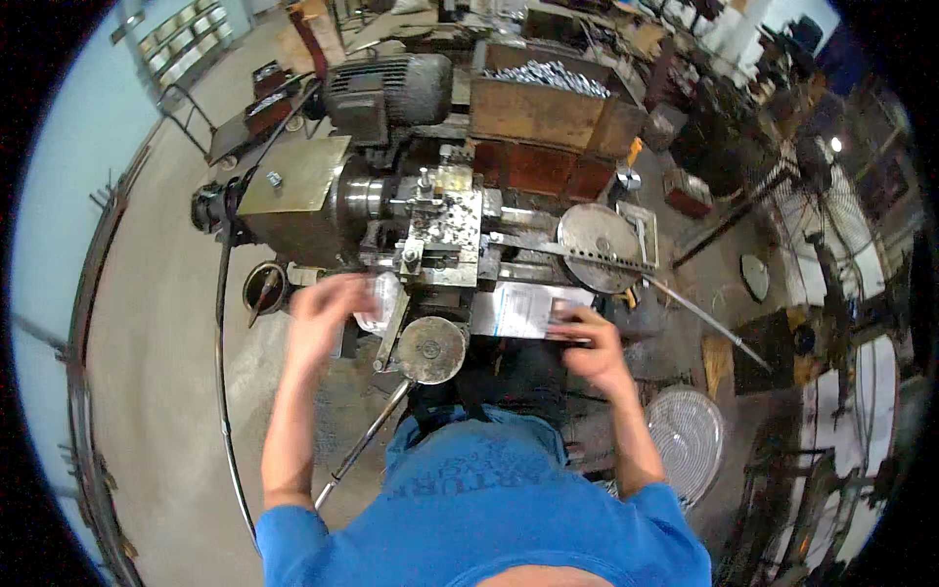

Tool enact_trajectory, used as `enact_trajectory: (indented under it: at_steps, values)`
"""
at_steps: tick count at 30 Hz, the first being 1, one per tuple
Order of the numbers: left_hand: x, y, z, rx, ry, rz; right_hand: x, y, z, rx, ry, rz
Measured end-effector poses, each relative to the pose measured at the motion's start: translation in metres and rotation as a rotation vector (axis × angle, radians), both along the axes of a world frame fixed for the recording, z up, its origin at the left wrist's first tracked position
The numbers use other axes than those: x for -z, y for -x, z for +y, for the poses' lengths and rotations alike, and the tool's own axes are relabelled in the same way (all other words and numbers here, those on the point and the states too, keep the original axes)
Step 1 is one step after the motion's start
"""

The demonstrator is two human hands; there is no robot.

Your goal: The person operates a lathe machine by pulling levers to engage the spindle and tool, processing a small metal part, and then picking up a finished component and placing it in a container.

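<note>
My left hand (331, 305) is raised at the left front of a metal lathe (445, 220), its fingers smeared by motion. Just beside those fingertips is a crumpled whitish sheet or wrapper (384, 293); I cannot make out whether they grip it. On the right, my right hand (595, 350) has its fingers bent over the near right edge of a white printed sheet (518, 308), closed on it. This sheet lies along the front of the lathe bed. Between my hands, close to my body, is a round metal handwheel (431, 350) with a long handle.
A grey motor (386, 98) stands behind the lathe's headstock (293, 191). At the back, a rusty bin (543, 112) holds many shiny metal parts. A round plate (599, 245) sits at the bed's right end, with a long rod (709, 323) beyond. A wire-guarded disc (685, 440) is at lower right.
</note>
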State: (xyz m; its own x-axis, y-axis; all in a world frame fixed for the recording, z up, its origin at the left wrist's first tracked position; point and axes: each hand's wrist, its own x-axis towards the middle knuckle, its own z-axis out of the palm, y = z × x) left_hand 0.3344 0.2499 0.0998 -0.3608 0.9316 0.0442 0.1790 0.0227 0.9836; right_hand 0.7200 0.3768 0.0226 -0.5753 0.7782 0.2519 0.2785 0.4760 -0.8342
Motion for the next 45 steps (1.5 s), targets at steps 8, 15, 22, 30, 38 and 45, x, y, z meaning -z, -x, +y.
enact_trajectory:
  at_steps: [8, 15, 22, 30, 38, 45]
  values:
    - [0.012, -0.085, 0.037, 0.425, 0.060, -0.560, -0.086, 0.124, -0.017, -0.424, -0.237, 0.230]
    - [0.000, -0.052, 0.028, 0.371, 0.186, 0.102, -0.081, 0.155, -0.019, -0.546, -0.514, -0.098]
    - [-0.019, 0.048, -0.035, -0.170, 0.154, 0.297, -0.093, 0.255, 0.069, -0.353, -0.733, -0.464]
    - [0.055, 0.164, -0.209, -0.665, 0.505, 0.898, -0.052, 0.329, 0.117, -0.321, -0.638, -0.670]
    - [0.088, 0.153, -0.199, -0.667, 0.700, 0.731, -0.060, 0.334, 0.114, -0.239, -0.282, -0.569]
    - [0.105, 0.234, -0.227, -0.704, 0.834, 1.141, -0.077, 0.344, 0.104, -0.123, -0.261, -0.546]
